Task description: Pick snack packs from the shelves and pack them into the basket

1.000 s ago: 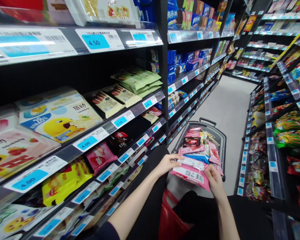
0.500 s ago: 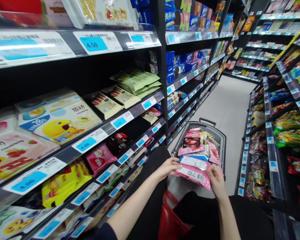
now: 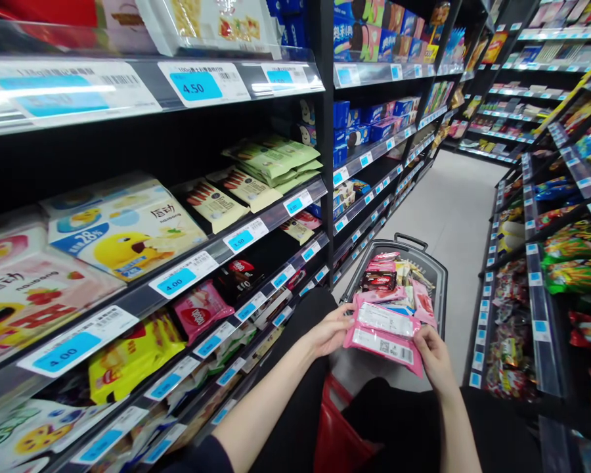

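Note:
Both my hands hold a small stack of pink snack packets [image 3: 384,332] just above the near end of a grey shopping basket [image 3: 436,269]. My left hand [image 3: 331,328] grips the stack's left end with curled fingers. My right hand [image 3: 436,358] pinches its right end. The packets show white label backs with barcodes. The basket is full of several more snack packets, pink, red and dark. My knees in black trousers are below the hands.
Black shelves [image 3: 256,230] with blue price tags run along my left, stocked with biscuit boxes, green packets [image 3: 273,157] and pink bags [image 3: 201,309]. Snack shelves [image 3: 561,263] line the right. A pale floor aisle [image 3: 448,203] runs ahead past the basket. A red object [image 3: 337,427] sits between my legs.
The pink packets have been lifted slightly and drawn together into a tidier stack between my hands. The view has shifted a little to the right.

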The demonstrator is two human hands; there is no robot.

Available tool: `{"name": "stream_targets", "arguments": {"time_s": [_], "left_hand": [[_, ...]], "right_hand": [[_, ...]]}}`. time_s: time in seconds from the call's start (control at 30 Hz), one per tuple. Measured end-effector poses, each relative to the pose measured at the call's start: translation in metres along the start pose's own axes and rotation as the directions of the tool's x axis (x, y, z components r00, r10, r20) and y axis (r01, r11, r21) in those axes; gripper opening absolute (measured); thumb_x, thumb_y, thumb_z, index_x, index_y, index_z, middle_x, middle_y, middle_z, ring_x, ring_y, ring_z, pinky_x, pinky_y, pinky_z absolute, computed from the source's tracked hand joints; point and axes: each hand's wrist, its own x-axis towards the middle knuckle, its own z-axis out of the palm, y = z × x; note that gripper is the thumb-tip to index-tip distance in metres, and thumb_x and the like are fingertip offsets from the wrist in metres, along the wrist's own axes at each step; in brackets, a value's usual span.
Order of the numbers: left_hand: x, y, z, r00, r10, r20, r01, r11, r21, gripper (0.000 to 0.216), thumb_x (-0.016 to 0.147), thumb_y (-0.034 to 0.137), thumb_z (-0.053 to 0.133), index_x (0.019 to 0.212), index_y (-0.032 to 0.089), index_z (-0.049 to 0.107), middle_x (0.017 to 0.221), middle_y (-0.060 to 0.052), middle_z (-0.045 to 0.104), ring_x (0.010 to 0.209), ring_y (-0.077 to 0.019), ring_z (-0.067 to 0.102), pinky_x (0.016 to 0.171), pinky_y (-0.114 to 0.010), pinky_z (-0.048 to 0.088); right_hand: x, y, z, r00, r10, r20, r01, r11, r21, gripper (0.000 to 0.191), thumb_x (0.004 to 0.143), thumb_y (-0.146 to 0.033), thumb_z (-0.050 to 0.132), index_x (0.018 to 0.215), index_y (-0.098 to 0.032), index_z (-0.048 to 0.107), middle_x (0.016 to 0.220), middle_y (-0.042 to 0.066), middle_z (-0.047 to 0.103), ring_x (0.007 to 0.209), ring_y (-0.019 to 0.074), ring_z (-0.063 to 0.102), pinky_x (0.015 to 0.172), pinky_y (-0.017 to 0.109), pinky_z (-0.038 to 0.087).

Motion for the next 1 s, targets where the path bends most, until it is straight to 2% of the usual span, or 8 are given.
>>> {"name": "stream_targets", "arguments": {"time_s": [0.13, 0.3, 0.43, 0.57, 0.63, 0.77, 1.0], "left_hand": [[0.0, 0.001, 0.005, 0.996, 0.089, -0.014, -0.089, 0.996, 0.03, 0.037, 0.071, 0.015, 0.071, 0.098, 0.019, 0.046, 0.087, -0.005, 0.065, 0.074, -0.0142, 0.065, 0.069, -0.024, 0.048], [-0.002, 0.002, 0.008, 0.999, 0.016, 0.031, -0.018, 0.996, 0.089, 0.061, 0.063, 0.015, 0.076, 0.112, 0.022, 0.041, 0.09, -0.004, 0.064, 0.086, -0.0182, 0.064, 0.08, -0.03, 0.046], [-0.001, 0.0, 0.008, 0.995, 0.064, -0.082, -0.048, 0.982, 0.184, 0.056, 0.059, 0.017, 0.079, 0.104, 0.022, 0.046, 0.088, -0.001, 0.062, 0.073, -0.0125, 0.062, 0.068, -0.024, 0.047], [0.002, -0.001, 0.007, 0.993, 0.067, -0.101, -0.033, 0.951, 0.307, 0.052, 0.06, 0.026, 0.079, 0.102, 0.021, 0.048, 0.081, 0.0, 0.061, 0.062, -0.0089, 0.057, 0.058, -0.019, 0.042], [0.003, -0.001, 0.006, 0.987, 0.127, -0.101, -0.072, 0.902, 0.425, 0.05, 0.062, 0.031, 0.077, 0.103, 0.02, 0.052, 0.078, 0.001, 0.06, 0.061, -0.0087, 0.054, 0.056, -0.019, 0.04], [0.004, 0.0, 0.004, 0.962, 0.259, -0.088, -0.137, 0.735, 0.665, 0.045, 0.063, 0.038, 0.075, 0.1, 0.015, 0.064, 0.079, -0.002, 0.06, 0.067, -0.0113, 0.052, 0.063, -0.022, 0.041], [0.0, 0.005, 0.005, 0.907, 0.419, -0.041, -0.192, 0.5, 0.845, 0.033, 0.066, 0.04, 0.071, 0.086, 0.014, 0.074, 0.069, -0.002, 0.057, 0.06, -0.011, 0.046, 0.056, -0.022, 0.036]], "right_hand": [[0.001, -0.001, 0.002, 0.999, -0.011, -0.037, 0.009, 0.999, -0.037, 0.034, 0.077, -0.05, 0.06, 0.064, -0.02, 0.05, 0.061, -0.002, 0.046, 0.058, 0.0135, 0.043, 0.055, 0.025, 0.034], [0.001, -0.004, 0.007, 0.996, -0.035, -0.085, 0.028, 0.996, -0.084, 0.033, 0.077, -0.049, 0.061, 0.066, -0.02, 0.052, 0.062, -0.001, 0.048, 0.059, 0.0142, 0.044, 0.056, 0.026, 0.035], [0.0, -0.004, 0.011, 0.991, -0.056, -0.124, 0.043, 0.994, -0.1, 0.031, 0.078, -0.049, 0.06, 0.067, -0.02, 0.053, 0.061, -0.001, 0.048, 0.058, 0.0147, 0.044, 0.055, 0.027, 0.035], [0.002, 0.0, 0.011, 0.994, -0.04, -0.102, 0.03, 0.995, -0.098, 0.031, 0.078, -0.048, 0.06, 0.067, -0.02, 0.054, 0.063, -0.001, 0.049, 0.06, 0.0148, 0.045, 0.056, 0.026, 0.035], [0.003, 0.003, 0.009, 0.996, -0.006, -0.084, 0.0, 0.997, -0.081, 0.032, 0.077, -0.049, 0.06, 0.066, -0.02, 0.053, 0.062, -0.002, 0.048, 0.058, 0.0143, 0.043, 0.054, 0.026, 0.034], [0.005, 0.007, 0.005, 0.998, 0.049, -0.042, -0.05, 0.999, -0.014, 0.035, 0.075, -0.053, 0.061, 0.064, -0.021, 0.05, 0.06, -0.003, 0.046, 0.056, 0.0136, 0.042, 0.053, 0.025, 0.033], [0.001, 0.004, 0.002, 0.999, 0.032, -0.035, -0.031, 0.999, 0.029, 0.035, 0.075, -0.052, 0.061, 0.065, -0.021, 0.049, 0.061, -0.002, 0.045, 0.058, 0.0136, 0.041, 0.054, 0.025, 0.033]]}}
